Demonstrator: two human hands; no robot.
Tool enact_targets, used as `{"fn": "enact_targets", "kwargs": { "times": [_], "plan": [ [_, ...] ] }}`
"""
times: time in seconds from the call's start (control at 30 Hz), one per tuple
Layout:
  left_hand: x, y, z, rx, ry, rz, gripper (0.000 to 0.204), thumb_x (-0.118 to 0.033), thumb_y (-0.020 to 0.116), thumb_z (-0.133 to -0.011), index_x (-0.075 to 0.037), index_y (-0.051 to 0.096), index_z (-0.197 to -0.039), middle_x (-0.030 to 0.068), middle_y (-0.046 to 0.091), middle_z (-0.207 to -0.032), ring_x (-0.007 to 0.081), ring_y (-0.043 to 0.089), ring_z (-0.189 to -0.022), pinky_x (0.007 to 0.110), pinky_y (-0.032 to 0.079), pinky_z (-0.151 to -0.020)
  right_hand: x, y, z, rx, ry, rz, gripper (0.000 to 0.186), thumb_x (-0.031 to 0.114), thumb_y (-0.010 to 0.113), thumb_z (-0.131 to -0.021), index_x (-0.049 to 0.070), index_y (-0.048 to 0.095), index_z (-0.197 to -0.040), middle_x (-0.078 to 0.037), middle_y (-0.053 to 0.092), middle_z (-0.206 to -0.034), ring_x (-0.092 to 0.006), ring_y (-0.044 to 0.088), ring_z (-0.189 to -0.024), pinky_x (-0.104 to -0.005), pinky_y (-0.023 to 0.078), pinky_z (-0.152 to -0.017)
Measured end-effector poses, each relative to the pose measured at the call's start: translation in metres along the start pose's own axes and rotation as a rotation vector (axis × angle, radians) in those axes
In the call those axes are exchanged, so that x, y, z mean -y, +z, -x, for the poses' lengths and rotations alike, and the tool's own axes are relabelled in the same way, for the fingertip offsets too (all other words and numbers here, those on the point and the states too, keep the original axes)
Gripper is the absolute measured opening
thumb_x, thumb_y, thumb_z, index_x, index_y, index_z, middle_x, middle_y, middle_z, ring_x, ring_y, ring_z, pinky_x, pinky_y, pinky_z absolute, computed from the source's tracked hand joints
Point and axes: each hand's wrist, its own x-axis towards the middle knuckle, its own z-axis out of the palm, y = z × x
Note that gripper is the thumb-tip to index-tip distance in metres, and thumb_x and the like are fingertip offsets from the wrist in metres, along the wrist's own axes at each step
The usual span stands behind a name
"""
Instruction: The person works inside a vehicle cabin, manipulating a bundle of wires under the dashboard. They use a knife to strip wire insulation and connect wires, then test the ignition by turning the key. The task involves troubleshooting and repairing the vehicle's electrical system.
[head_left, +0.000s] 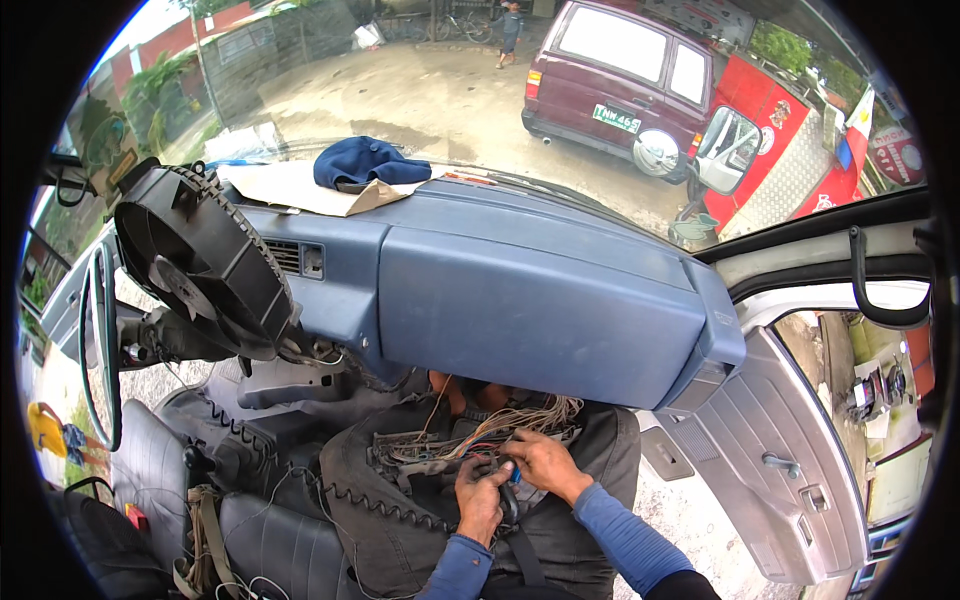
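On my lap, over dark trousers, lies a grey panel with a bundle of thin wires, mostly tan with some coloured ones. My left hand is closed at the near edge of the bundle, thumb pressed toward the fingers; what it grips is too small to tell. Beside it my right hand pinches at the wires with its fingertips, close to the left thumb. A small blue piece shows between the hands. A black rounded thing sits just below them. The black coiled cord runs toward my left wrist.
Ahead stretches a blue dashboard with a cap and cardboard on top. At left, a black round housing hangs near the steering wheel. The door stands ajar at right. Outside are a maroon vehicle and people.
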Motion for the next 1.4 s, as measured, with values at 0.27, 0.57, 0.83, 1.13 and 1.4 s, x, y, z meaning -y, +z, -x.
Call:
{"fn": "enact_targets", "kwargs": {
  "times": [0.27,0.57,0.83,1.13,1.4],
  "plan": [
    [-0.003,0.003,0.004,0.002,-0.026,-0.032,0.036,0.004,0.076,-0.088,0.0,0.058,-0.119,0.011,0.065,-0.102,0.0217,0.069,-0.086,0.039,0.063,-0.063,0.002,0.001,0.002,0.014,0.184,-0.006,0.027,0.01,0.066,-0.09,0.011,0.074,-0.116,-0.021,0.067,-0.129,-0.0391,0.067,-0.116,-0.0473,0.057,-0.095],
    [-0.007,0.005,0.007,-0.001,-0.03,-0.001,0.034,0.005,0.076,-0.088,0.0,0.058,-0.117,0.0105,0.064,-0.101,0.0217,0.069,-0.084,0.039,0.063,-0.061,0.011,0.0,-0.001,-0.019,0.258,-0.317,0.02,0.006,0.067,-0.09,0.007,0.076,-0.108,-0.013,0.07,-0.108,-0.036,0.069,-0.102,-0.0429,0.056,-0.088],
    [-0.003,0.004,0.004,0.015,-0.04,0.0,0.035,0.005,0.077,-0.088,0.0,0.058,-0.116,0.0107,0.064,-0.1,0.0214,0.069,-0.084,0.038,0.063,-0.061,0.001,0.004,0.005,-0.037,0.179,-0.183,0.021,0.005,0.069,-0.089,0.008,0.076,-0.109,-0.012,0.068,-0.103,-0.0352,0.069,-0.099,-0.0441,0.056,-0.084],
    [-0.002,0.002,0.002,0.011,-0.023,0.023,0.036,0.005,0.08,-0.085,0.0,0.059,-0.114,0.0102,0.067,-0.097,0.0212,0.069,-0.08,0.037,0.062,-0.058,0.004,0.007,0.004,-0.055,0.149,-0.181,0.022,0.007,0.067,-0.09,0.01,0.076,-0.109,-0.012,0.068,-0.102,-0.0366,0.069,-0.097,-0.0456,0.056,-0.082],
    [-0.002,0.002,0.003,0.005,-0.029,0.017,0.037,0.004,0.08,-0.085,0.0,0.059,-0.115,0.0092,0.065,-0.099,0.0212,0.069,-0.079,0.037,0.063,-0.057,0.005,0.01,0.005,-0.07,0.196,-0.165,0.022,0.005,0.067,-0.089,0.008,0.076,-0.109,-0.013,0.068,-0.102,-0.0373,0.069,-0.098,-0.0459,0.056,-0.085]
  ]
}}
